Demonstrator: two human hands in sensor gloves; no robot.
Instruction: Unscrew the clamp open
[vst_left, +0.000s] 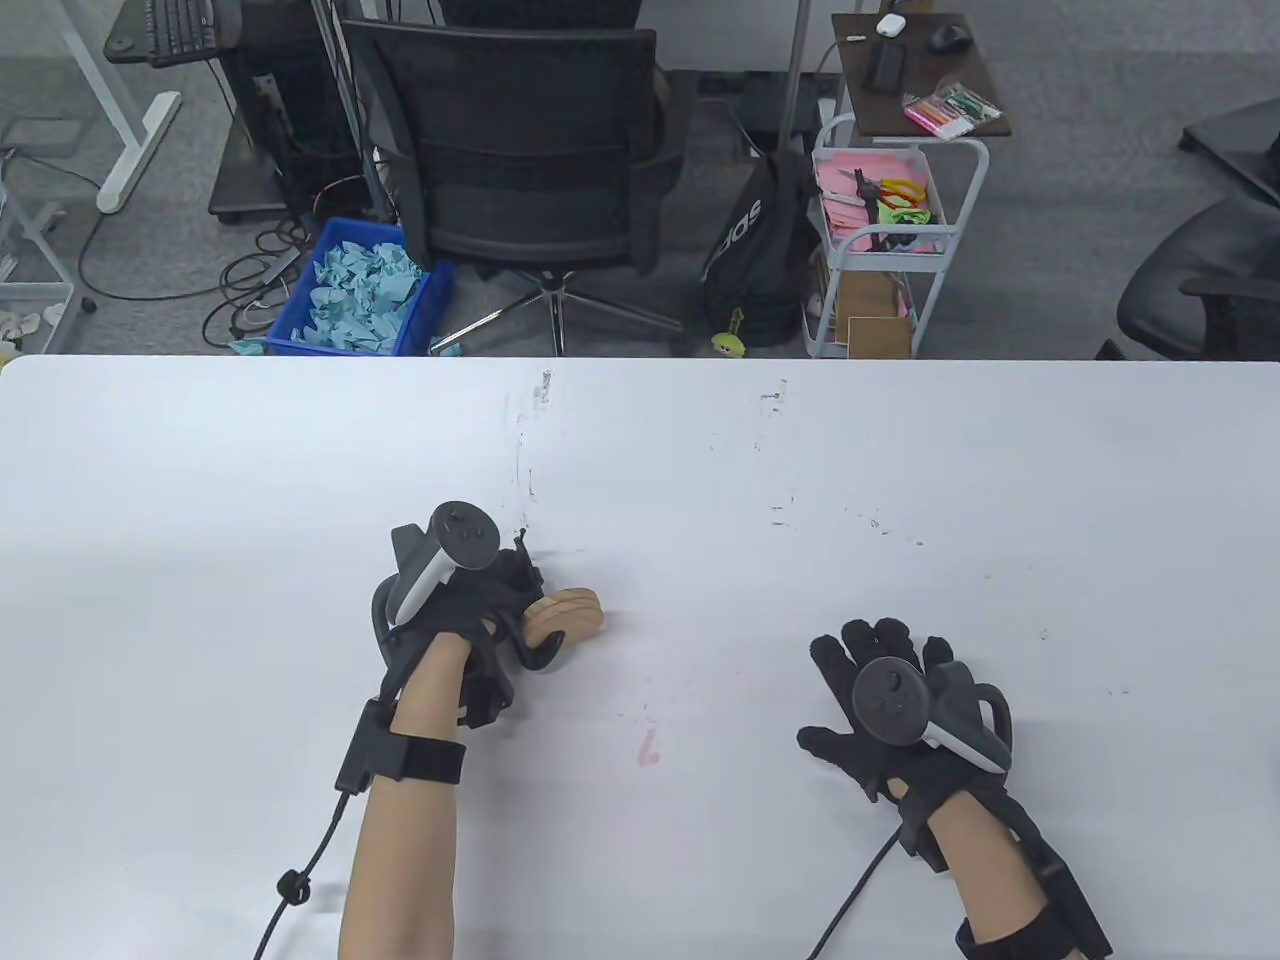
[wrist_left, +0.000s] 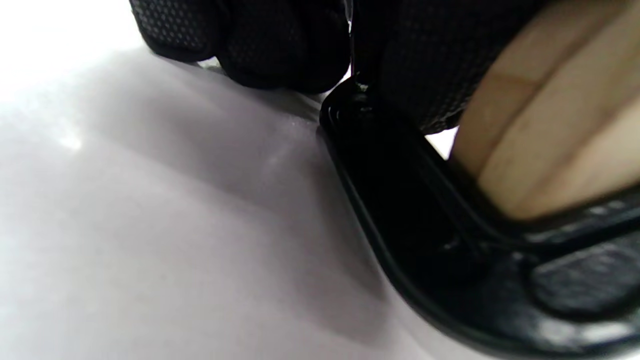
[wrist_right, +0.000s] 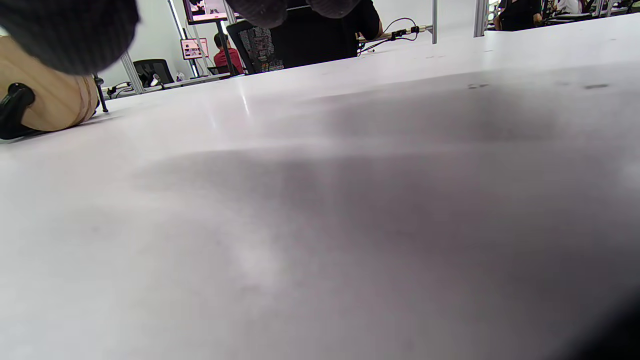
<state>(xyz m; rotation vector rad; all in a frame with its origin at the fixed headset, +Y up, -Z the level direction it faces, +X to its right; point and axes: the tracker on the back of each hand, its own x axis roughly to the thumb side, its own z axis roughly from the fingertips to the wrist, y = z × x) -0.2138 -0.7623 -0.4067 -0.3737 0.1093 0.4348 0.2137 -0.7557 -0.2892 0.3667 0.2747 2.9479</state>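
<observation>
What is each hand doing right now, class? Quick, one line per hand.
Left hand: closed, gripping the clamp on the table.
Right hand: open, fingers spread, holding nothing, apart from the clamp.

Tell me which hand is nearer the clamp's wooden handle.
Left. The left hand holds the clamp, right beside its wooden handle. The right hand rests spread on the table, well off to the handle's right.
</observation>
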